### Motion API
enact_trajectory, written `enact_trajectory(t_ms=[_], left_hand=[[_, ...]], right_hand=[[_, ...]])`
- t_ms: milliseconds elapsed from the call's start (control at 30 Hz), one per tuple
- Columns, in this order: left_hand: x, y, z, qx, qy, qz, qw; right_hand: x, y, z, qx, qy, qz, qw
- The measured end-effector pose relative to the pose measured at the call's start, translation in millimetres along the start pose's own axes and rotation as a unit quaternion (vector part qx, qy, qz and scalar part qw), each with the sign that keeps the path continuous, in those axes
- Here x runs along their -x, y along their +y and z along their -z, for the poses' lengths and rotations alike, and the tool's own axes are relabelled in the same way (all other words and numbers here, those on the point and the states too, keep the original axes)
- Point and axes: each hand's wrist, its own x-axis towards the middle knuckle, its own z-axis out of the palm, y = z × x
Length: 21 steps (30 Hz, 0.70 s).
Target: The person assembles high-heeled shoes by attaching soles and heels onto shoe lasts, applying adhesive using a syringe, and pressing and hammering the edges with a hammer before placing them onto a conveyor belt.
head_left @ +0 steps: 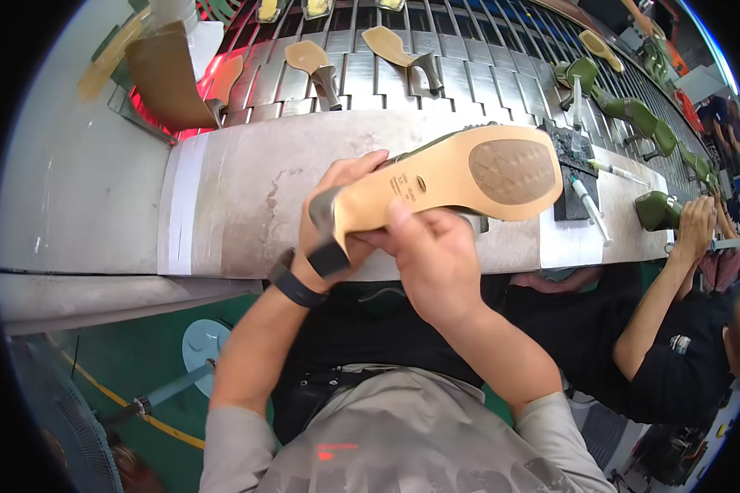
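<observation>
A high-heeled shoe is turned bottom-up over the worktable, its tan sole towards me and its toe pointing right. The forefoot carries a brown textured patch, and a little green upper shows along the far edge. My left hand is closed around the heel end, with most of its fingers hidden behind the shoe. My right hand grips the near edge at the arch. Its thumb lies on the sole, and the other fingers are partly hidden under it.
Tan soles with heels lie on the metal roller conveyor beyond the worktable. Right of the shoe, syringes lie by a black block. A co-worker's hand holds a green shoe. A fan stands lower left.
</observation>
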Motion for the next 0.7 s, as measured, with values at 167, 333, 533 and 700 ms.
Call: enact_trajectory(t_ms=[167,333,533,700], left_hand=[[-23.1,26.8,98.0,0.069,-0.243,0.127,0.959],[-54.3,25.3,113.0,0.016,-0.308,0.027,0.951],[-40.0,28.0,41.4,0.016,-0.173,-0.055,0.983],[-36.7,28.8,34.6,0.034,-0.145,-0.035,0.988]], right_hand=[[87.2,-53.7,66.1,0.399,-0.087,0.214,0.887],[59.5,-31.9,40.3,0.488,-0.039,0.096,0.867],[78.4,-3.9,25.0,0.517,0.005,0.24,0.822],[89.8,-29.2,19.3,0.409,0.03,0.211,0.887]])
